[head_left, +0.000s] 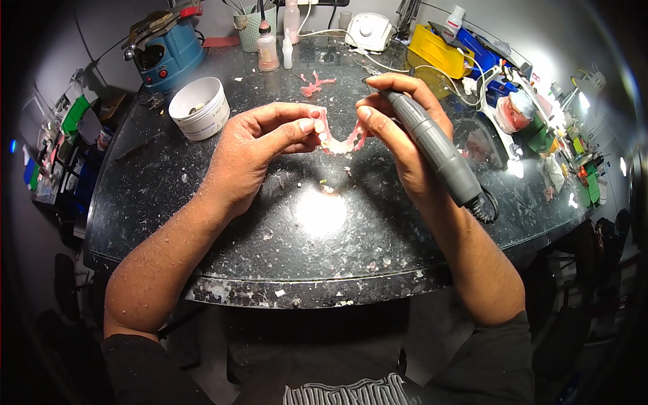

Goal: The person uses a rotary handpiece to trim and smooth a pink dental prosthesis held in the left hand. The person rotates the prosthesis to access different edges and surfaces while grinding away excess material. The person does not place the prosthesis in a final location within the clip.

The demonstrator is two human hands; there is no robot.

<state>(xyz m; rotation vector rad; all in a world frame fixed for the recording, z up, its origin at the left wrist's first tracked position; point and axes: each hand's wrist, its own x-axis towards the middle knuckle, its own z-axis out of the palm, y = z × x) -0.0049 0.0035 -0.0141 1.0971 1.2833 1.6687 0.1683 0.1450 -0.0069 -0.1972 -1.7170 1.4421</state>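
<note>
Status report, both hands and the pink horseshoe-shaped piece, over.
Left hand pinches pink horseshoe piece by left end. Right hand grips grey handpiece, thumb at piece's right end. Pink scrap beyond, out of the way.

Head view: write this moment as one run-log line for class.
Left hand: pinching pink U-shaped piece | Right hand: holding gray handpiece, fingertips at piece's right end | Nearby: white tub on dark speckled table

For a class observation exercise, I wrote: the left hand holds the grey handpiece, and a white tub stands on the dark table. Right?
Wrong side: in the head view, the right hand holds the grey handpiece. A white tub does stand on the dark table.
</note>
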